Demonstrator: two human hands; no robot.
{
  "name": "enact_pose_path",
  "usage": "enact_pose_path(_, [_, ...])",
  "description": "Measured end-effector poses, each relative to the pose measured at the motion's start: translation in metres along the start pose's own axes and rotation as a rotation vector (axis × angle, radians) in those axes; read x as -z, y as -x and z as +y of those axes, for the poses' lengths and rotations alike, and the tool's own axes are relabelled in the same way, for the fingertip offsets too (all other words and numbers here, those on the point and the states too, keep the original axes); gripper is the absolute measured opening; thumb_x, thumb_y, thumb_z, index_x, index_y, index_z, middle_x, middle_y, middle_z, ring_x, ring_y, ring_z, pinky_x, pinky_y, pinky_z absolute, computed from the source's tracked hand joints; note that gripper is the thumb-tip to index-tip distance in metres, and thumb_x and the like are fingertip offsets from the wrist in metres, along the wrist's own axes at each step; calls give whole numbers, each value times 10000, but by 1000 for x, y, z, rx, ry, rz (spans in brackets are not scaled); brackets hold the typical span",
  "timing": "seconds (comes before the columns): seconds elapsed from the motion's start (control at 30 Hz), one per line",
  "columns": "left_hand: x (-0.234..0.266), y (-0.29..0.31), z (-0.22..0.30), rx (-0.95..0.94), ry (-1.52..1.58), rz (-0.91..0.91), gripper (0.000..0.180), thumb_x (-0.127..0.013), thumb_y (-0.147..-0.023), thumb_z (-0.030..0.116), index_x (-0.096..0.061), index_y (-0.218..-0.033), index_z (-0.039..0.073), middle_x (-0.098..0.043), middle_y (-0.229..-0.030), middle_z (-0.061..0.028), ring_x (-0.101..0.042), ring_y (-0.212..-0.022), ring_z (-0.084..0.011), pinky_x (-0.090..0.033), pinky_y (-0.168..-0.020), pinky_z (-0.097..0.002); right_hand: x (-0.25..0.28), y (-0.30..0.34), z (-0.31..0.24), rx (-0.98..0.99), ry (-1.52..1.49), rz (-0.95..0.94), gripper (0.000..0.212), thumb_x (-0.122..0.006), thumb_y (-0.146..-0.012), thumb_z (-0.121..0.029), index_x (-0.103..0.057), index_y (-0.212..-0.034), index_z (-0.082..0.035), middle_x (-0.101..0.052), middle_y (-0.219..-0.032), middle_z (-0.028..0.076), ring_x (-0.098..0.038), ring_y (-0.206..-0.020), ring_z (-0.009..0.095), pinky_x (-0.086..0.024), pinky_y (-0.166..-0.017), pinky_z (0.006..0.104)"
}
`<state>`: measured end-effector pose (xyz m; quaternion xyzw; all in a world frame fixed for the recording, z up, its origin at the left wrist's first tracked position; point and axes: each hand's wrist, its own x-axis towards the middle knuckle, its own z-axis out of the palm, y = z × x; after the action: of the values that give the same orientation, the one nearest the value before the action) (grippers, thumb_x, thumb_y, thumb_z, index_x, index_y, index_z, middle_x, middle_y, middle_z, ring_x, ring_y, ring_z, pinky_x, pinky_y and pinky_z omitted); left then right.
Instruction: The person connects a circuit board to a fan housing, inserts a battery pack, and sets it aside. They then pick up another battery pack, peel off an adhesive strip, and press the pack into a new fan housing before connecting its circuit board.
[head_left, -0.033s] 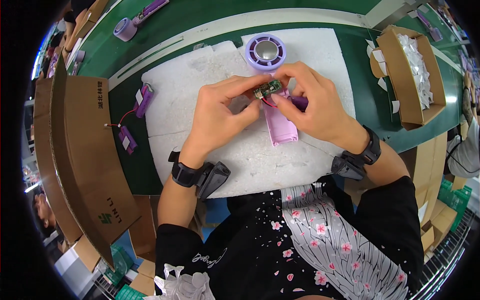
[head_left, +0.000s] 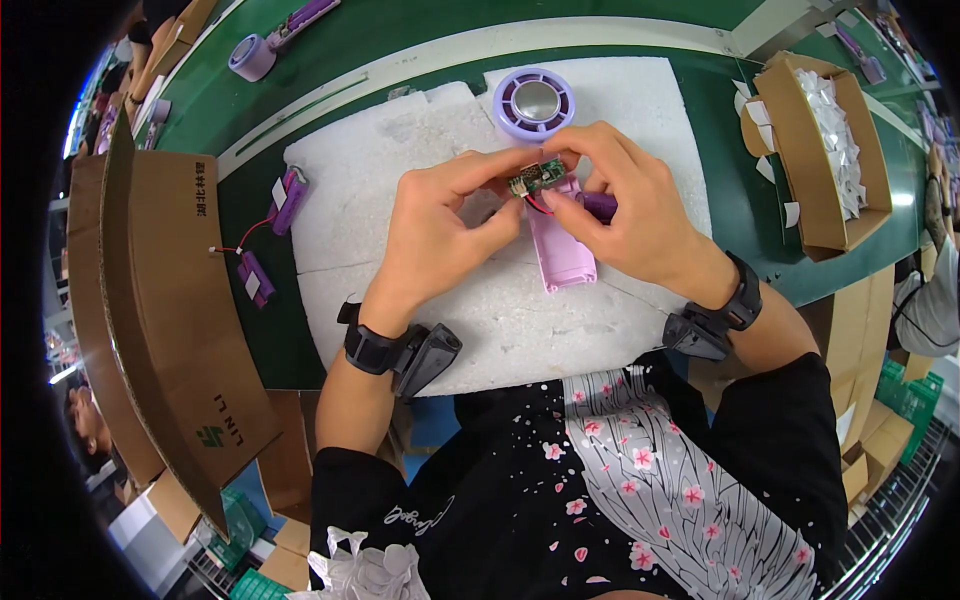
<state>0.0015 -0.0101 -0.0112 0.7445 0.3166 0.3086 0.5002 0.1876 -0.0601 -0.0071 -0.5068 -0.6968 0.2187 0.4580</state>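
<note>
A small green circuit board (head_left: 538, 178) is pinched between both my hands above a pink handle shell (head_left: 566, 264). My left hand (head_left: 432, 222) grips the board's left end with thumb and index finger. At the other end, my right hand (head_left: 640, 205) has its fingertips on the board, and a purple battery (head_left: 599, 207) is tucked in its fingers. Short red and dark wires (head_left: 537, 205) hang from the board's lower side. Just beyond my fingers lies a round lilac fan head (head_left: 534, 103) with a silver centre. My fingers cover the shell's upper part.
White foam sheet (head_left: 400, 135) lies under the work. Left of it are two wired purple batteries (head_left: 290, 201) and a tall cardboard box (head_left: 190, 300). At right stands a carton (head_left: 855, 165) of white pieces. Another purple fan (head_left: 252, 58) lies at the far left.
The fan head has shifted very slightly to the right, and the circuit board has tilted a little. Both hands keep nearly the same place and grip.
</note>
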Motion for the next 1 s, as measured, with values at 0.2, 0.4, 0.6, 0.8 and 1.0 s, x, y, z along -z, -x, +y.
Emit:
enact_pose_path(0.2, [-2, -1, -3, 11, 39, 68, 348, -617, -730, -20, -637, -1077, -4, -670, -940, -112, -647, -826, -158, -515, -775, -266, 1, 1, 8, 63, 28, -33, 287, -722, -706, -29, -626, -975, -21, -598, -874, 72, -548, -516, 107, -432, -479, 230])
enact_pose_path(0.4, [-2, 1, 1, 63, 42, 80, 289, -633, -728, -10, -671, -1015, -2, -676, -906, -111, -650, -787, -148, -522, -729, -244, 2, 1, 9, 53, 13, -29, 328, -734, -690, -26, -630, -1001, -26, -606, -852, 66, -572, -529, 99, -440, -474, 222])
enact_pose_path(0.6, [-4, 0, 1, 18, -28, 112, 219, -646, -722, 6, -695, -935, -7, -678, -836, -99, -644, -698, -134, -506, -620, -223, 1, 1, 11, 50, 45, -21, 342, -748, -673, -41, -661, -1004, -44, -613, -823, 56, -585, -560, 105, -446, -479, 216])
enact_pose_path(0.8, [-4, 1, 6, 30, -118, 97, 214, -656, -711, 22, -700, -919, -2, -675, -793, -90, -622, -643, -120, -482, -578, -214, -1, 2, 12, 91, 71, -8, 306, -751, -665, -66, -699, -966, -72, -614, -811, 44, -580, -578, 111, -440, -484, 215])
enact_pose_path(1.0, [-2, 1, 5, 98, -50, 74, 218, -653, -706, 21, -702, -918, 0, -668, -770, -83, -594, -612, -108, -449, -544, -216, 2, -1, 13, 87, 81, -33, 308, -751, -668, -65, -699, -972, -77, -615, -809, 41, -561, -563, 115, -437, -489, 221])
